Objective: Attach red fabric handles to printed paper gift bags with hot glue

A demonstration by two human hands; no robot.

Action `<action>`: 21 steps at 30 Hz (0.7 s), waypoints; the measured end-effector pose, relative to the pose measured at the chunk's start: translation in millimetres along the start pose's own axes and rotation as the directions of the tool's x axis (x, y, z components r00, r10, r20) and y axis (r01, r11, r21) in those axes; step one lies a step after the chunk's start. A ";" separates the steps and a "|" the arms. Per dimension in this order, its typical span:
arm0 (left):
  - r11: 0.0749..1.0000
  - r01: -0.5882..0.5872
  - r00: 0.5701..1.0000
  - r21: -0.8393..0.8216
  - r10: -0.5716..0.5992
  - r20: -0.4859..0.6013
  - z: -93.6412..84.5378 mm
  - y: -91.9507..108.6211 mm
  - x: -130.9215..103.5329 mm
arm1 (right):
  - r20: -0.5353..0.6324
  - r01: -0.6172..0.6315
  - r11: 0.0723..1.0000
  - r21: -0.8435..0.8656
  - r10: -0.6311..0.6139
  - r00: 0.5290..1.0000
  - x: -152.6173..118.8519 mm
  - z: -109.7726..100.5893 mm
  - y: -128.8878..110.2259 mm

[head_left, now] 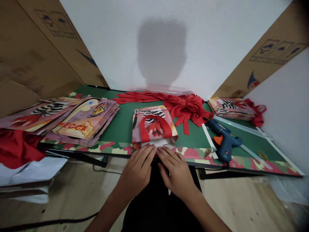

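At far left, red cloth (20, 148) hangs over the front edge of a green table (190, 138). Beside it lies a stack (89, 120) of printed sheets, flat and overlapping, probably so that they stay tidy. In the middle, a printed bag (171, 130) lies at the near edge, its red handle (145, 130) looped on top, directly before the person. The left hand (138, 170) has its fingers extended and close together, tips at the bag's near end; the right hand (177, 170) mirrors it, thumb apart. They seem to steady that end; whether they pinch it, I cannot tell. Behind and to the right, red ribbons (185, 106) lie heaped, clear of the hands. Farther right, a glue gun (224, 143) lies handle toward the edge, seemingly for easy reach, near a smaller pile (233, 108) of printed pieces.
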State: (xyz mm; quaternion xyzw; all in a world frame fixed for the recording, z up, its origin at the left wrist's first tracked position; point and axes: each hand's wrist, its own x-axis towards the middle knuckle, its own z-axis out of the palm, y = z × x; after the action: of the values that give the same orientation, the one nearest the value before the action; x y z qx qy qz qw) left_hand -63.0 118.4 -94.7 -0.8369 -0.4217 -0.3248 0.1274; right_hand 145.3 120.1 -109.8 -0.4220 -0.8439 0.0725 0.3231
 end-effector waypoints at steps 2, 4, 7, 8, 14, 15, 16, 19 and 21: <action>0.990 -0.023 0.992 0.141 0.005 0.123 11.8 -3.6 -2.4 | -0.017 0.033 0.994 0.104 -0.031 0.999 2.8 -10.2 2.0; 0.977 -0.056 0.977 0.205 0.011 0.212 15.8 -8.0 -2.2 | -0.071 0.093 0.966 0.243 -0.078 0.994 12.1 -29.3 5.2; 0.968 -0.094 0.950 0.232 0.018 0.310 10.8 -9.3 0.1 | -0.238 0.092 0.931 0.353 -0.006 0.971 47.3 -68.3 15.5; 0.967 -0.100 0.940 0.235 0.015 0.341 7.9 -8.7 0.8 | -0.286 0.048 0.930 0.364 0.063 0.956 66.1 -80.6 21.3; 0.989 -0.029 0.916 0.144 -0.031 0.399 -6.3 -22.4 -6.2 | -0.085 -0.083 0.909 0.409 0.129 0.988 217.6 -90.4 79.4; 0.990 -0.010 0.924 0.139 -0.044 0.380 -8.8 -28.1 -9.8 | 0.006 -0.091 0.936 0.339 0.095 0.995 240.4 -79.9 89.2; 0.990 0.002 0.934 0.143 -0.053 0.354 -11.5 -33.7 -14.0 | 0.091 -0.091 0.961 0.262 0.070 0.993 260.4 -66.8 97.5; 0.982 0.004 0.966 0.189 -0.052 0.252 -19.5 -46.1 -26.8 | 0.303 -0.021 0.995 0.101 -0.011 0.953 305.0 -17.4 110.6; 0.977 -0.005 0.977 0.214 -0.041 0.209 -23.3 -49.6 -33.3 | 0.370 0.039 0.995 0.087 -0.069 0.926 326.7 18.0 109.2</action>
State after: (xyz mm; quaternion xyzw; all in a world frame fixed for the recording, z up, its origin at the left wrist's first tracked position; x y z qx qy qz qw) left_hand -126.7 116.5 -101.8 -0.8446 -0.4727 -0.1875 0.1677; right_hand 65.0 440.0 -8.8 -0.3642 -0.8978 0.1753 0.1749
